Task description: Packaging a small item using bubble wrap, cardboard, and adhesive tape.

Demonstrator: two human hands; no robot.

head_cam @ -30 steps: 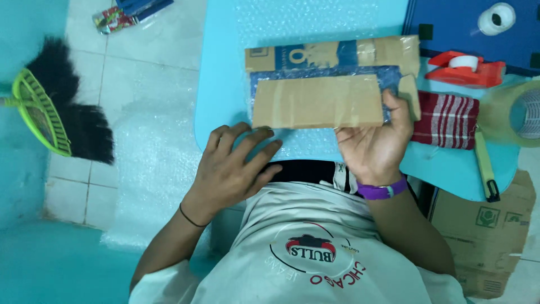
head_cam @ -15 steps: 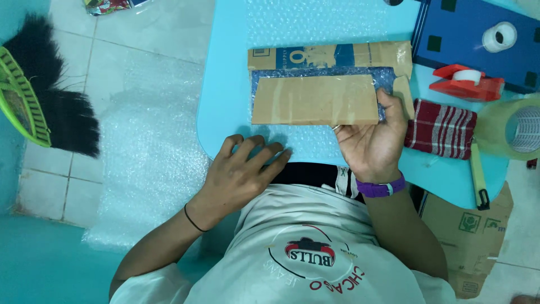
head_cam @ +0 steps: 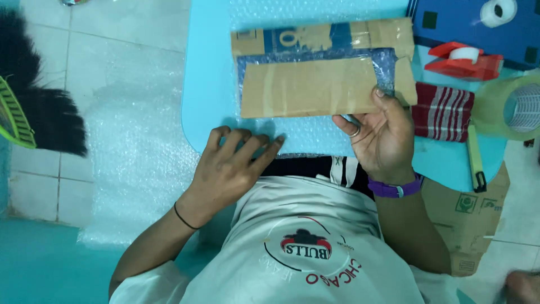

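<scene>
A flat package of brown cardboard flaps over a blue, bubble-wrapped core lies on a sheet of bubble wrap on the light blue table. My right hand, with a purple wristband, grips the package's near right corner, thumb on top of the cardboard. My left hand, with a thin black band at the wrist, rests flat with fingers spread on the table's near edge, touching the bubble wrap and holding nothing.
To the right are a red tape dispenser, a big clear tape roll, a red striped cloth, a yellow-green cutter and a blue board. A cardboard box stands below; a black broom and more bubble wrap lie left.
My left hand slid a little right along the table's near edge. My right hand stayed on the package's corner. The view drifted slightly.
</scene>
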